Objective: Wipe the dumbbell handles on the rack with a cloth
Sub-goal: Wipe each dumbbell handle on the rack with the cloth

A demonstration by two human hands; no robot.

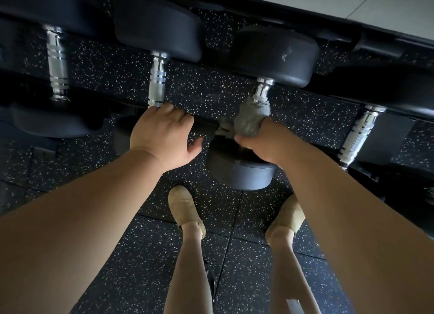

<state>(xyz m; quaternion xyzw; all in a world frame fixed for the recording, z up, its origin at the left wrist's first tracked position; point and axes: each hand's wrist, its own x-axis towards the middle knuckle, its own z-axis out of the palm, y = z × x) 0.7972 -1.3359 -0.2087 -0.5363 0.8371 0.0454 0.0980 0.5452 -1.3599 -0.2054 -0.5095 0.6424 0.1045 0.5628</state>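
Shoes (185, 208) come nearest: a tan pair, toes toward the rack (293, 17), on a black floor (141, 255) flecked with pale specks. Two bare forearms (94, 208) reach forward from the lower corners.

The left hand (162, 135) lies on the rack's front rail (204, 125). Its fingers (175, 113) are bent down over the rail's far edge, close together. The thumb stands off to the right, below the rail, and I cannot tell whether it touches anything.

The right hand (260, 144) is just beside it, to the right, closed tight on a grey cloth (250, 121). Most of its fingers are hidden behind the cloth and the back of the hand; only one tip shows, at the cloth's near edge. The cloth is wrapped round the near part of one dumbbell's handle (261, 91), and a loose end of it lies against the rail.

Beyond the cloth the handle's chrome shows bare up to the far head (277, 55). The near head (242, 172) sits under the right wrist, on the near side of the rail. Three other handles (157, 78) lie on the rack uncovered — two to the left, one to the right. Past the rack, at top right, is pale tiling (387, 3).
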